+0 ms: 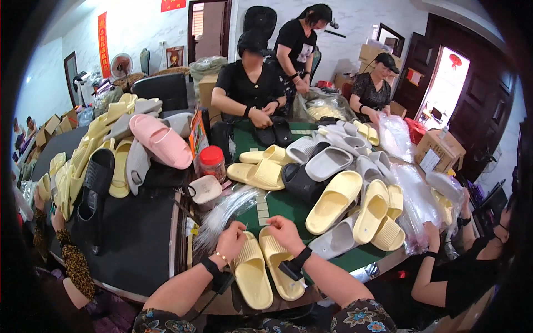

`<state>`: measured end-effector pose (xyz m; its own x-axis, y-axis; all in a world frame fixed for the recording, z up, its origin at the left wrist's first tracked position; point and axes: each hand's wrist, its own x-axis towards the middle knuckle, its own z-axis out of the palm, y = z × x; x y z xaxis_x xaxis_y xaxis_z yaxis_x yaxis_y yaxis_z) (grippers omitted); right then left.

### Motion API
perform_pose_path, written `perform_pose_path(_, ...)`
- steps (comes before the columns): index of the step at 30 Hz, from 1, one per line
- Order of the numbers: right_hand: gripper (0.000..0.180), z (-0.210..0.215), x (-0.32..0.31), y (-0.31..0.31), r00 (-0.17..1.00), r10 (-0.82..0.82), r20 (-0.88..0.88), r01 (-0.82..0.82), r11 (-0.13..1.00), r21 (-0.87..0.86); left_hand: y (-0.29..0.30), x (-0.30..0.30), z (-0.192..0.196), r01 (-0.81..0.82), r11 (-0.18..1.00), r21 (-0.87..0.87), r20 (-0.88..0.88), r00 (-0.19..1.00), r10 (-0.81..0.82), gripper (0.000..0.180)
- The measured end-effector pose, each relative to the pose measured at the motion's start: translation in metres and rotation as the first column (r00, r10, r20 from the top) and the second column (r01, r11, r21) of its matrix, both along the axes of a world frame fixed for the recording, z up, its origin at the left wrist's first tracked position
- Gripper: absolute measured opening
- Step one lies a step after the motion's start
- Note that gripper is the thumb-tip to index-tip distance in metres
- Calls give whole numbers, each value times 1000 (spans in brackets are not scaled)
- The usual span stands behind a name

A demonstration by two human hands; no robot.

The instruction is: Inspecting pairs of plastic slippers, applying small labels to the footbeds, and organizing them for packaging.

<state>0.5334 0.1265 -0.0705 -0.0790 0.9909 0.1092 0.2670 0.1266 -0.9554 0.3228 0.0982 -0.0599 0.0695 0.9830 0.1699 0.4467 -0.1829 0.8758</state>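
A pair of pale yellow slide slippers (252, 277) lies side by side at the table's near edge, ribbed straps on the far side. My left hand (231, 242) is at the left slipper's strap, its thumb and fingers pinched together. Over the right slipper's strap, my right hand (285, 233) is pinched too, a short gap from the left. Whatever sits in either pinch is too thin to make out. Just beyond my left hand spreads a bundle of thin clear plastic strands (222, 217).
Yellow and grey slides (333, 202) pile up at right, beside clear plastic bags (413, 202). A red-lidded jar (212, 162) and a white container (205, 190) stand left of centre. More slippers, one pink (161, 141), cover the left table. Several people work around the tables.
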Motion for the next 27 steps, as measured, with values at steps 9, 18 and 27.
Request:
perform_pose_path(9,21,3,-13,-16,995,-59,75,47,987,157,7,5,-6,92,996,18,-73,993,-90,23)
perform_pose_path(18,17,-10,-14,-12,990,-55,-126,65,995,71,8,9,-4,97,995,22,-68,993,-96,17)
perform_pose_path(27,20,-4,-16,-18,997,-3,-80,9,997,71,8,7,0,143,989,46,-127,983,-136,19)
